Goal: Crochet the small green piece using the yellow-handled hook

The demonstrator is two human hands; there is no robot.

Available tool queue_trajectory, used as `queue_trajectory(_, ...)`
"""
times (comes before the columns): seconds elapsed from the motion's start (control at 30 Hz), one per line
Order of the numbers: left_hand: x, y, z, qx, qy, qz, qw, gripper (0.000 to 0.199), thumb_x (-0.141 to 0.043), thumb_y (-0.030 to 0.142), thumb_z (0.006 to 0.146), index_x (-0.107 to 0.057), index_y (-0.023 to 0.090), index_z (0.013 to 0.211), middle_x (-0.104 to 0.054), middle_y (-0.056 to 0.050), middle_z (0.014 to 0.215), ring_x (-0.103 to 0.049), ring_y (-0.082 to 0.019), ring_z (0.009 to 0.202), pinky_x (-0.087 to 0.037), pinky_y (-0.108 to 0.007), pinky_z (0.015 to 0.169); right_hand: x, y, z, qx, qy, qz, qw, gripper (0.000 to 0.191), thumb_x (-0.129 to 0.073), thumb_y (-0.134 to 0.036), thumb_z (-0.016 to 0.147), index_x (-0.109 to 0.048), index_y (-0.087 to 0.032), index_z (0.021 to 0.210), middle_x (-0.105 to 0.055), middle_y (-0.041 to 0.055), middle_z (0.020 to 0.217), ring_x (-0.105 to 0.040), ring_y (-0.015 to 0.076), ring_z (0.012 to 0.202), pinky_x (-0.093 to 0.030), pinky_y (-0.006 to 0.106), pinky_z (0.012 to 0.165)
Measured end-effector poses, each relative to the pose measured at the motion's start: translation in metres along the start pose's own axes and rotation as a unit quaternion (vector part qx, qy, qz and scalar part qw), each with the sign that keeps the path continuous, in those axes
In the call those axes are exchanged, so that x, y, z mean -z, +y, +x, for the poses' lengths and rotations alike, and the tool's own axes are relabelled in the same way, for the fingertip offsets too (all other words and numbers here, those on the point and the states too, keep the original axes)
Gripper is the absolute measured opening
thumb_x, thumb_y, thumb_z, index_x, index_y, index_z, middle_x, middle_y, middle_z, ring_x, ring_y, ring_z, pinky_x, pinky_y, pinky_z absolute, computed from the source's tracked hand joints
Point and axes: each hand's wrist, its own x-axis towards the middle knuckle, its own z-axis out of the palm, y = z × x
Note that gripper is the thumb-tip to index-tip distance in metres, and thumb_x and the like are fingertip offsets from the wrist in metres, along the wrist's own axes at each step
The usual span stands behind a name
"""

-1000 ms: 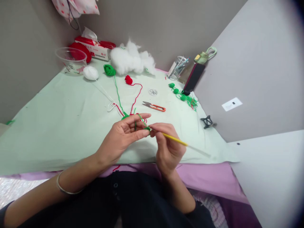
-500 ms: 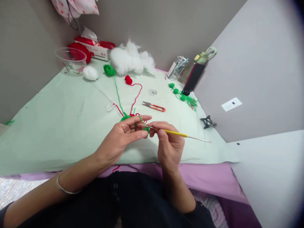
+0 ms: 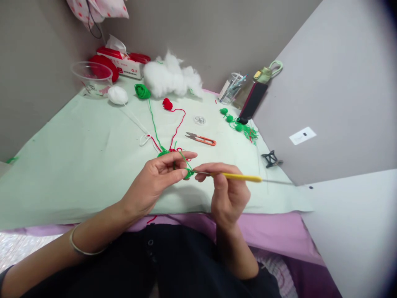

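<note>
My left hand (image 3: 156, 176) pinches a small piece of green crochet work (image 3: 189, 173) between thumb and fingers, and green yarn runs over its raised index finger. Closed around the yellow handle of a crochet hook (image 3: 242, 177) is my right hand (image 3: 231, 194); the hook's metal tip reaches into the crochet work. From beneath the left hand, strands lead to a green yarn ball (image 3: 142, 91), a small red yarn ball (image 3: 167, 104) and a white yarn ball (image 3: 118, 95). More green and red yarn lies partly hidden behind the left fingers.
Orange-handled thread snips (image 3: 201, 138) and a small round clear case (image 3: 200, 120) lie beyond my hands. Green crocheted balls (image 3: 229, 118) lie at right, near a phone (image 3: 253, 101), a bottle (image 3: 263, 75) and a pen cup (image 3: 231, 89). White stuffing (image 3: 170, 78), a tissue box (image 3: 124, 64) and a clear tub (image 3: 94, 80) stand behind.
My right hand has moved right and slightly down, drawing the hook back so that its tip sits at the crochet work. The left hand has barely shifted.
</note>
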Motion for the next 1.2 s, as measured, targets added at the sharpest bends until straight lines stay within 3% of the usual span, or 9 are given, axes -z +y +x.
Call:
queue_trajectory(0.17,-0.003,-0.002,-0.002,-0.011,0.017,-0.025,0.999,0.045,-0.086,0.019,0.082,-0.079,0.031,0.125,-0.063,0.003,0.087,-0.059,-0.012,0.087,-0.049,-0.024,0.086,-0.007,0.009,-0.009,0.188,-0.013,-0.166,0.968,0.028,-0.057,-0.017,0.102,-0.068,-0.026,0.126,-0.080,0.0064,0.103,-0.078,0.0203,0.093,-0.067,0.036,0.075)
queue_trajectory(0.3,-0.006,-0.001,0.000,0.074,0.008,-0.105,0.992,0.048,-0.085,0.021,0.082,-0.077,0.024,0.129,-0.068,0.001,0.087,-0.062,-0.014,0.083,-0.053,-0.027,0.086,-0.012,0.016,-0.015,0.227,0.014,-0.273,0.935,0.036,-0.065,-0.012,0.096,-0.073,-0.032,0.125,-0.077,0.0074,0.113,-0.076,0.0215,0.101,-0.066,0.036,0.080)
queue_trajectory(0.4,-0.005,0.001,0.003,0.129,0.001,-0.166,0.978,0.032,-0.081,0.023,0.084,-0.082,0.020,0.116,-0.071,-0.003,0.094,-0.064,-0.015,0.085,-0.056,-0.028,0.087,-0.011,0.012,-0.011,0.162,0.035,-0.189,0.968,0.029,-0.058,-0.014,0.101,-0.074,-0.030,0.120,-0.076,0.0064,0.105,-0.074,0.0203,0.094,-0.064,0.036,0.075)
queue_trajectory(0.53,-0.005,0.003,0.004,0.078,0.007,-0.146,0.986,0.034,-0.084,0.018,0.083,-0.082,0.023,0.116,-0.066,0.002,0.085,-0.062,-0.011,0.082,-0.055,-0.023,0.085,-0.010,0.004,0.000,0.029,0.067,-0.006,0.997,0.022,-0.053,-0.022,0.105,-0.074,-0.025,0.107,-0.073,0.0031,0.090,-0.068,0.0153,0.072,-0.060,0.033,0.063)
queue_trajectory(0.77,-0.009,-0.003,0.001,0.020,0.009,-0.090,0.996,0.042,-0.086,0.019,0.082,-0.080,0.026,0.123,-0.070,0.002,0.087,-0.065,-0.012,0.087,-0.053,-0.024,0.088,-0.018,0.009,-0.003,0.076,0.032,-0.070,0.994,0.027,-0.060,-0.012,0.100,-0.076,-0.027,0.116,-0.077,0.0039,0.100,-0.074,0.0164,0.088,-0.064,0.032,0.073)
queue_trajectory(0.9,-0.006,-0.004,0.005,0.087,0.000,-0.156,0.984,0.035,-0.084,0.021,0.084,-0.082,0.022,0.119,-0.075,-0.003,0.097,-0.066,-0.014,0.089,-0.055,-0.025,0.088,-0.014,0.012,-0.008,0.173,0.025,-0.173,0.969,0.036,-0.068,-0.006,0.094,-0.076,-0.026,0.123,-0.076,0.0075,0.111,-0.073,0.0182,0.097,-0.064,0.033,0.080)
queue_trajectory(1.03,-0.002,-0.001,0.009,0.117,0.003,-0.178,0.977,0.020,-0.082,0.019,0.083,-0.086,0.019,0.103,-0.075,-0.006,0.114,-0.065,-0.011,0.085,-0.056,-0.022,0.083,-0.008,0.008,-0.001,0.044,0.059,-0.038,0.997,0.025,-0.059,-0.013,0.101,-0.077,-0.027,0.112,-0.075,0.0031,0.093,-0.070,0.0151,0.078,-0.060,0.031,0.067)
queue_trajectory(1.1,-0.002,0.000,0.009,0.087,0.004,-0.159,0.983,0.019,-0.083,0.019,0.082,-0.087,0.020,0.100,-0.076,-0.005,0.110,-0.066,-0.012,0.088,-0.055,-0.022,0.084,-0.008,0.006,0.003,-0.018,0.064,0.047,0.997,0.020,-0.059,-0.021,0.103,-0.078,-0.028,0.106,-0.073,0.0016,0.089,-0.066,0.0133,0.068,-0.056,0.030,0.061)
queue_trajectory(1.2,-0.005,0.000,0.006,0.054,-0.005,-0.113,0.992,0.024,-0.085,0.019,0.082,-0.086,0.023,0.106,-0.075,-0.002,0.092,-0.065,-0.012,0.088,-0.053,-0.022,0.086,-0.011,0.006,0.004,-0.032,0.026,0.073,0.997,0.017,-0.064,-0.025,0.101,-0.080,-0.028,0.104,-0.077,0.0027,0.094,-0.069,0.0153,0.077,-0.059,0.032,0.069)
